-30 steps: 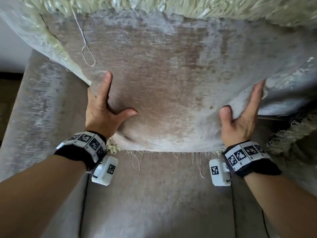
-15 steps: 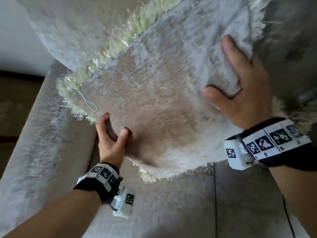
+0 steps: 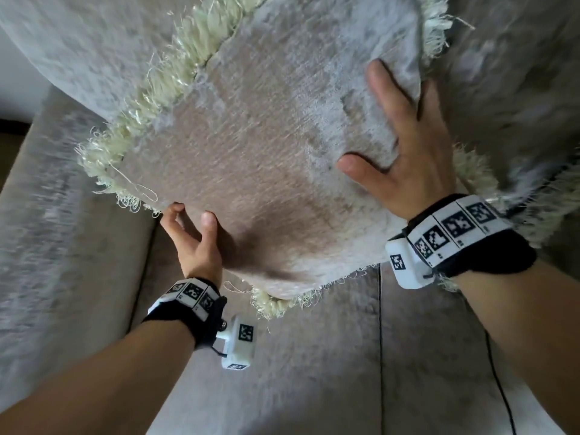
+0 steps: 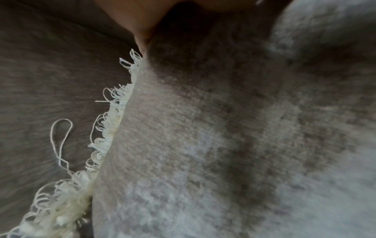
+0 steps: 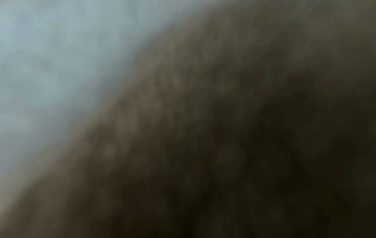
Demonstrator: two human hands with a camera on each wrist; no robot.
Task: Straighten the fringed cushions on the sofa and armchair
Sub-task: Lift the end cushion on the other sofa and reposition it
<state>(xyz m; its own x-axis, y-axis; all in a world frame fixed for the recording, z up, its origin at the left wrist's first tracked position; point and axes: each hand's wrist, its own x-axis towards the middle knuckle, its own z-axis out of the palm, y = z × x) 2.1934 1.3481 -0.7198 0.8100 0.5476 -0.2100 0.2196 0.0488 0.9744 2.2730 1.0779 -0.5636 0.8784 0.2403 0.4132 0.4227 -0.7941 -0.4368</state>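
Both hands are holding the fringed cushion [image 3: 251, 158] in the head view, tilted above the sofa seat [image 3: 314, 372]. Left hand [image 3: 196, 243] is gripping the lower left edge, thumb on the front face, fingers curling round behind near the cream fringe [image 3: 163, 83]. Right hand [image 3: 408, 158] is pressing on the cushion's right side, thumb spread out wide, index finger straight; the other fingers are going behind a fabric fold, so whether they are curling round it cannot be told. Another fringed cushion [image 3: 518, 105] is sitting just behind at right. Sofa armrest [image 3: 56, 246] is showing at left.

Left wrist view: cushion face [image 4: 223, 136] is filling most of the frame, its fringe [image 4: 109, 132] running along the left edge with one loose thread loop [image 4: 61, 136] hanging over the sofa fabric [image 4: 40, 80]. Part of the left hand [image 4: 138, 19] is touching the cushion at top.

Right wrist view: too blurred, probably cushion fabric pressed close; grip not readable.
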